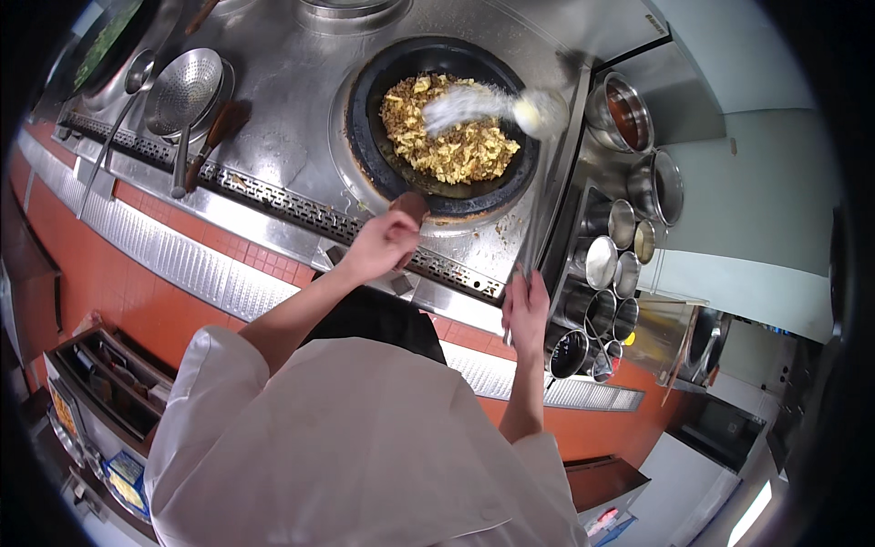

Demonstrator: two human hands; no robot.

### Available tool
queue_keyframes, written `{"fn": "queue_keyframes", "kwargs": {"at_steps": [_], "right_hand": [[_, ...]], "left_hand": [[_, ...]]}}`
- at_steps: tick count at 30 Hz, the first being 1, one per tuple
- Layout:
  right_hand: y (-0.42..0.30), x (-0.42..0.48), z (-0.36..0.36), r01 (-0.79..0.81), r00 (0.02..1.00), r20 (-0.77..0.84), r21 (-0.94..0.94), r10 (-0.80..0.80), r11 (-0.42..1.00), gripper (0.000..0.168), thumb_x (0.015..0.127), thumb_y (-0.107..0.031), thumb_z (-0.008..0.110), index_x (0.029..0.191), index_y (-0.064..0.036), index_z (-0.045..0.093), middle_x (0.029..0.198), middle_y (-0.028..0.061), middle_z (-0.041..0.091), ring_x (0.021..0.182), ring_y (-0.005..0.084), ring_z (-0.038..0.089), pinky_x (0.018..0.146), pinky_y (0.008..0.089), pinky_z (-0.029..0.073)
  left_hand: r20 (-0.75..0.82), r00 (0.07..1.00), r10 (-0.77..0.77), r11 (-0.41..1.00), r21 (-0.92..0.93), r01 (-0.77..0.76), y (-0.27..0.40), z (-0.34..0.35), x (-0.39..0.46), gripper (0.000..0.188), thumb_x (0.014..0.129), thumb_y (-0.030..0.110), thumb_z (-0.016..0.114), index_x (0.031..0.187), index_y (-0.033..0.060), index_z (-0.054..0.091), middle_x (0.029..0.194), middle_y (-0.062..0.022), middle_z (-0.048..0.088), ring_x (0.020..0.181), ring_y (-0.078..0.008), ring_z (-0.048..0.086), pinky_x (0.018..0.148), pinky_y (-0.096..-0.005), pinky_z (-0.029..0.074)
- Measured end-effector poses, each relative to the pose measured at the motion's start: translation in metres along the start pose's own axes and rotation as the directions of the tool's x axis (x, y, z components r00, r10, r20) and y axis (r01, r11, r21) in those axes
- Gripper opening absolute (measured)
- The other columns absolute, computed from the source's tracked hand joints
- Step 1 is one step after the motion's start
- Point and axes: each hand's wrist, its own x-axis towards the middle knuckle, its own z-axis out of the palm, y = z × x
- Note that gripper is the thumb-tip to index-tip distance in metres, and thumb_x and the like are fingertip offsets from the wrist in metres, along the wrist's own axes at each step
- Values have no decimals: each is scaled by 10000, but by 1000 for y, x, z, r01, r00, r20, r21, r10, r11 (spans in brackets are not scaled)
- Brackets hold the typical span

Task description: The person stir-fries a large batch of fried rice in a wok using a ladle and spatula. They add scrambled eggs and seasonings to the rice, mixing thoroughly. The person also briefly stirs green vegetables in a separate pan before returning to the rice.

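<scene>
A black wok [444,195] sits on the steel range and holds browned minced food with pieces of scrambled egg [465,161]. My left hand [386,243] grips the wok's brown handle [411,205] at the near rim. At the right, my right hand [526,308] is closed around the handle of a long metal ladle [540,219]. The ladle's bowl [540,115] is motion-blurred above the wok's right rim. A white blurred streak [465,109] stretches from it over the food; what it consists of cannot be told.
Left of the wok lie a perforated skimmer [183,92], a brown brush [222,130] and another ladle [139,72]. A wok with greens [106,48] stands at the far left. On the right are a bowl of red sauce [621,113], a metal pot [655,188] and several metal canisters [601,263].
</scene>
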Motion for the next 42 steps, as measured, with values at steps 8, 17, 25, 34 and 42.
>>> {"fn": "queue_keyframes", "kwargs": {"at_steps": [8, 17, 25, 34, 42], "right_hand": [[4, -3, 7, 204, 930, -112, -633, -350, 747, 214, 925, -150, 511, 1039, 30, 501, 664, 161, 571, 570, 284, 594, 506, 374, 452], [23, -33, 30, 247, 826, -199, -713, -527, 657, 309, 899, -125, 565, 1153, 42, 507, 805, 223, 593, 667, 313, 600, 599, 357, 465], [42, -14, 44, 159, 936, -129, -672, -326, 723, 425, 922, -179, 536, 1298, -4, 444, 1021, 283, 613, 960, 434, 593, 762, 420, 481], [22, 83, 99, 310, 907, 80, -789, -412, 530, 476, 922, -168, 484, 1387, -145, 383, 870, 202, 632, 770, 387, 615, 670, 476, 492], [30, 39, 47, 238, 936, 59, -831, -346, 502, 482, 905, -156, 527, 1376, -184, 430, 891, 200, 653, 712, 358, 639, 615, 426, 500]], "left_hand": [[-317, 945, -82, 955, 247, 166, -72, -12, 43, 606, 705, 377, 755, 1074, -32, 503, 1006, -153, 577, 939, -228, 576, 833, -323, 460], [269, 798, -539, 769, -230, 597, -65, -8, 56, 484, 708, 166, 733, 1118, -4, 540, 922, -122, 629, 817, -227, 632, 721, -369, 513], [326, 785, -526, 664, -420, 619, -62, -11, 53, 401, 744, 47, 666, 1111, -4, 512, 898, -130, 616, 745, -257, 646, 626, -383, 535], [277, 842, -464, 714, -446, 540, -69, -6, 51, 369, 724, 28, 678, 1050, -33, 517, 800, -120, 605, 689, -249, 646, 598, -369, 530], [232, 856, -462, 725, -457, 515, -71, -4, 49, 403, 702, 72, 701, 1060, -14, 539, 849, -97, 616, 715, -213, 621, 641, -352, 502]]}}
